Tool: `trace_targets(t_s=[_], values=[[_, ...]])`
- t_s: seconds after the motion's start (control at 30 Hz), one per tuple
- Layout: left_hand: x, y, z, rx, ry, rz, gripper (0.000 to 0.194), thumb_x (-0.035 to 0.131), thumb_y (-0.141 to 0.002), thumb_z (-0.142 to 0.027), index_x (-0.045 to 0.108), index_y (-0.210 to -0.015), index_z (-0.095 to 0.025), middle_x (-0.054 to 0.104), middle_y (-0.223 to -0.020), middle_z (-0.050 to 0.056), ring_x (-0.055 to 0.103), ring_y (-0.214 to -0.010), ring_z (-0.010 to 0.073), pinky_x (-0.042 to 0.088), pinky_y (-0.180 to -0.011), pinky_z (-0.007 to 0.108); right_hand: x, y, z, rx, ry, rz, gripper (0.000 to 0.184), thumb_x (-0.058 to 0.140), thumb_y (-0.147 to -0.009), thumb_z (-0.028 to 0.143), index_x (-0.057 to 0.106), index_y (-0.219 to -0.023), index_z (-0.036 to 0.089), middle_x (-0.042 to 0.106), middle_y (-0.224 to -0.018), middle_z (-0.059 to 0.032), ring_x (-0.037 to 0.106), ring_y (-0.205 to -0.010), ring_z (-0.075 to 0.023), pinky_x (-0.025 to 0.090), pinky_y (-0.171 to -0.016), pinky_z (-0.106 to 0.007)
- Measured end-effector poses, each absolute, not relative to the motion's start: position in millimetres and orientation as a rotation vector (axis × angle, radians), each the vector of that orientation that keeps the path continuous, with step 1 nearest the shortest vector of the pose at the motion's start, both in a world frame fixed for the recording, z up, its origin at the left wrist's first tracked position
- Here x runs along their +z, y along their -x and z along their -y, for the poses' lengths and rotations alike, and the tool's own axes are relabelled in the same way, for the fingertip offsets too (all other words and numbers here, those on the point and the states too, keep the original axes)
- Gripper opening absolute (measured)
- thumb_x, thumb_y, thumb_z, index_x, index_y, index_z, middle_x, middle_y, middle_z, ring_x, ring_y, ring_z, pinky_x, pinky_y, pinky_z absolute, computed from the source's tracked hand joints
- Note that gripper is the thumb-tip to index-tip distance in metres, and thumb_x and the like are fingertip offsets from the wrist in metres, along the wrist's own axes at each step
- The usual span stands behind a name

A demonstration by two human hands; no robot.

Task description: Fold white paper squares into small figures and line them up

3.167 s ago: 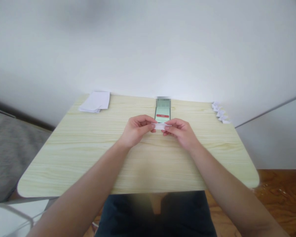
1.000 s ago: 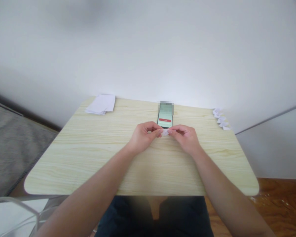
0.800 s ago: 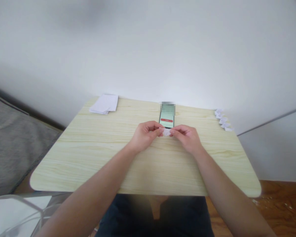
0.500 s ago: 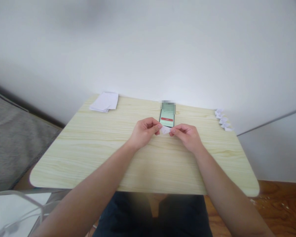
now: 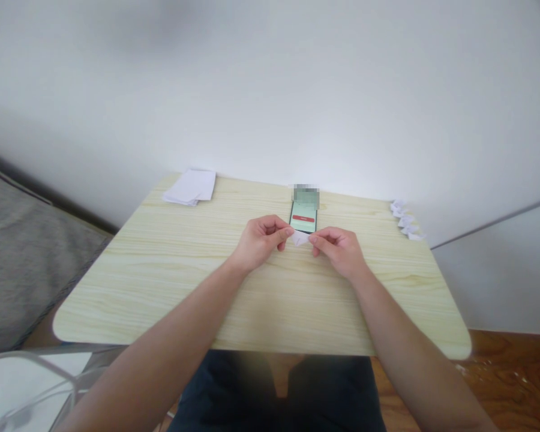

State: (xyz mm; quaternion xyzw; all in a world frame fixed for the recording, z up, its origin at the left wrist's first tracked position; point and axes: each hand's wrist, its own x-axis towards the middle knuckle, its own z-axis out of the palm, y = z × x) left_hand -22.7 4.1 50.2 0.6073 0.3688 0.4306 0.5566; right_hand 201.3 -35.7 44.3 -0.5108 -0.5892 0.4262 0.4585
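Observation:
A small piece of folded white paper [image 5: 300, 239] is stretched between my two hands over the table. My left hand [image 5: 264, 241] pinches its left end between thumb and fingers. On the other side, my right hand [image 5: 337, 246] grips the right end the same way. Just beyond the paper lies a phone [image 5: 303, 221] with a lit green screen and a red bar; its upper part is blurred out. My fingertips cover both ends of the paper.
A stack of white paper sheets [image 5: 191, 186] rests at the table's back left. Several folded paper pieces [image 5: 406, 221] stand in a row along the back right edge. The pale wooden table [image 5: 162, 270] meets a white wall [image 5: 270, 90] behind.
Both hands stay on the folded paper, with only a slight shift of the fingers. Everything else lies where it was.

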Motion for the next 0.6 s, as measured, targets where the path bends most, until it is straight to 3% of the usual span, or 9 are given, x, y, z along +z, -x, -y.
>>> trace_targets(t_s=[0.07, 0.17, 0.27, 0.37, 0.47, 0.6], values=[[49.7, 21.7, -4.1, 1.015, -1.430, -0.866, 0.027, 0.078, -0.084, -0.040, 0.072, -0.084, -0.014, 0.063, -0.059, 0.001, 0.054, -0.054, 0.0108, 0.038, -0.054, 0.024, 43.2, -200.6, 35.4, 1.077, 1.241, 1.434, 0.029, 0.078, -0.084, 0.048, 0.079, -0.091, 0.019, 0.071, -0.060, -0.0014, 0.059, -0.051, -0.0134, 0.042, -0.051, -0.027], [49.7, 19.7, -2.5, 1.014, -1.444, -0.861, 0.028, 0.081, -0.080, -0.039, 0.072, -0.087, -0.014, 0.065, -0.064, 0.001, 0.056, -0.058, 0.0119, 0.041, -0.056, 0.025, 42.1, -199.4, 34.4, 1.124, 1.173, 1.405, 0.028, 0.079, -0.084, 0.045, 0.077, -0.094, 0.018, 0.074, -0.065, -0.0025, 0.064, -0.056, -0.0146, 0.048, -0.057, -0.027], [51.1, 18.0, 0.1, 1.036, -1.603, -0.909, 0.026, 0.082, -0.079, -0.039, 0.071, -0.078, -0.015, 0.061, -0.068, 0.000, 0.053, -0.064, 0.0121, 0.041, -0.061, 0.026, 42.3, -198.7, 33.6, 1.175, 1.093, 1.371, 0.024, 0.078, -0.085, 0.042, 0.075, -0.093, 0.019, 0.076, -0.071, -0.0034, 0.069, -0.064, -0.0160, 0.054, -0.066, -0.030], [52.4, 17.4, 1.3, 1.080, -1.764, -0.949, 0.026, 0.077, -0.083, -0.038, 0.071, -0.072, -0.015, 0.059, -0.070, 0.001, 0.052, -0.069, 0.0133, 0.040, -0.065, 0.027, 42.6, -199.0, 33.9, 1.200, 1.067, 1.360, 0.021, 0.078, -0.085, 0.039, 0.075, -0.091, 0.019, 0.075, -0.070, -0.0025, 0.068, -0.062, -0.0154, 0.054, -0.066, -0.030], [50.7, 17.8, 0.0, 1.095, -1.706, -0.884, 0.023, 0.074, -0.086, -0.038, 0.075, -0.083, -0.016, 0.066, -0.080, 0.004, 0.057, -0.076, 0.0152, 0.043, -0.069, 0.028, 43.2, -199.2, 35.7, 1.202, 1.096, 1.383, 0.020, 0.080, -0.083, 0.038, 0.076, -0.087, 0.019, 0.072, -0.065, -0.0009, 0.062, -0.057, -0.0135, 0.050, -0.058, -0.028], [46.4, 19.6, -3.0, 0.996, -1.516, -0.787, 0.025, 0.074, -0.087, -0.039, 0.073, -0.089, -0.014, 0.068, -0.075, 0.004, 0.060, -0.069, 0.0146, 0.046, -0.067, 0.028, 46.6, -197.5, 39.3, 1.229, 1.074, 1.439, 0.019, 0.080, -0.084, 0.037, 0.076, -0.085, 0.019, 0.070, -0.065, -0.0002, 0.061, -0.059, -0.0130, 0.049, -0.059, -0.027]])
